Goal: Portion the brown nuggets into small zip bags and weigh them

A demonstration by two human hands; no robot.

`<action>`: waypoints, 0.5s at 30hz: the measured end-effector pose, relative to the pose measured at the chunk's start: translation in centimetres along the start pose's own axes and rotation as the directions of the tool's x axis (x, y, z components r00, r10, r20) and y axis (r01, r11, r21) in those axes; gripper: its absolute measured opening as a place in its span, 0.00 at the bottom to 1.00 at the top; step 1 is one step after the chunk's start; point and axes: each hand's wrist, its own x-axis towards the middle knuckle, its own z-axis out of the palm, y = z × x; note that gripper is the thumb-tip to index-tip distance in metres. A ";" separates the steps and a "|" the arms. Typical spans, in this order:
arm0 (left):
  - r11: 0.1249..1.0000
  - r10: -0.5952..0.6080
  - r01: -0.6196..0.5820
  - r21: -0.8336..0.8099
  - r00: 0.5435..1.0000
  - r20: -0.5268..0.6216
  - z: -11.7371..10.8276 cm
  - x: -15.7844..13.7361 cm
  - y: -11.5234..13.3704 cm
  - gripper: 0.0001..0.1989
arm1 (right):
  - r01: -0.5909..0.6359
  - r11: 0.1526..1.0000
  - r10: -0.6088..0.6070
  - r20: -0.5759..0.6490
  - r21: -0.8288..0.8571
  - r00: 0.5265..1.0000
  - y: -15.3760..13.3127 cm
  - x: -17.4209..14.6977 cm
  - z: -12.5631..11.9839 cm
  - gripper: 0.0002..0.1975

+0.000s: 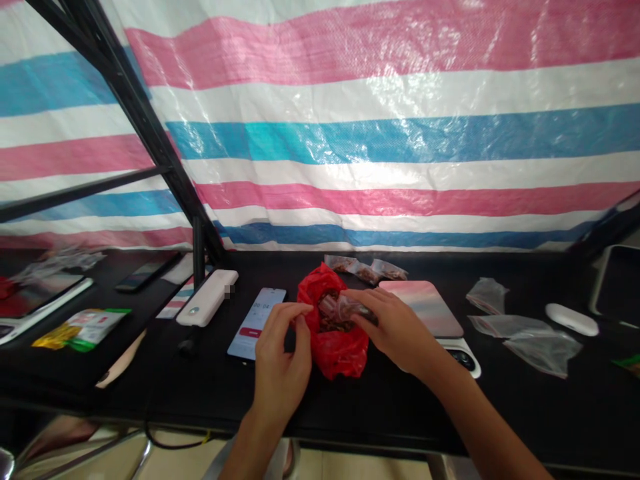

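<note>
The right hand (395,327) pinches a small clear bag (345,308) over the red bag (333,333) on the desk (400,400). Just left of the red bag, the left hand (280,353) seems to pinch its edge.

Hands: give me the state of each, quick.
Left hand: fingertips pinched at the red bag edge.
Right hand: closed on a small clear pouch.

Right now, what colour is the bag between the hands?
Red, a crinkled plastic bag with brown bits inside; the head view shows it.
</note>
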 end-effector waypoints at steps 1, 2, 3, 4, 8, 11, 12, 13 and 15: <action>1.000 -0.001 0.001 0.002 1.000 -0.004 -0.1 0.0 0.0 0.09 | 0.006 1.000 -0.006 -0.005 0.010 1.000 0.0 0.0 0.0 0.19; 1.000 -0.001 0.001 0.003 1.000 -0.009 -0.2 0.0 0.0 0.09 | 0.006 1.000 -0.006 -0.011 0.019 1.000 0.1 0.0 0.0 0.19; 1.000 -0.003 0.003 0.003 1.000 -0.012 -0.3 0.1 -0.1 0.09 | 0.000 1.000 0.000 -0.021 0.031 1.000 0.2 -0.1 0.1 0.18; 1.000 -0.004 0.004 0.003 1.000 -0.014 -0.3 0.1 -0.1 0.09 | -0.007 0.999 0.009 -0.035 0.044 0.999 0.2 -0.1 0.1 0.18; 1.000 -0.011 0.011 -0.007 1.000 -0.015 -0.4 0.1 0.0 0.09 | -0.027 0.991 0.040 -0.096 0.133 0.995 0.5 -0.2 0.0 0.19; 1.000 -0.016 0.016 -0.015 1.000 -0.010 -0.2 0.1 0.0 0.09 | -0.040 0.969 0.076 -0.140 0.243 0.987 0.8 -0.2 -0.9 0.17; 1.000 -0.016 0.016 -0.016 1.000 -0.009 -0.1 0.1 0.0 0.09 | -0.046 0.958 0.092 -0.154 0.284 0.984 1.1 -0.3 -1.2 0.17; 1.000 -0.014 0.014 -0.017 1.000 -0.008 -0.1 0.1 0.0 0.09 | -0.055 0.945 0.114 -0.166 0.324 0.979 1.5 -0.4 -1.7 0.17; 1.000 -0.012 0.012 -0.012 1.000 -0.006 -0.1 0.1 -0.1 0.09 | -0.086 0.917 0.170 -0.187 0.390 0.968 2.6 -0.7 -2.5 0.17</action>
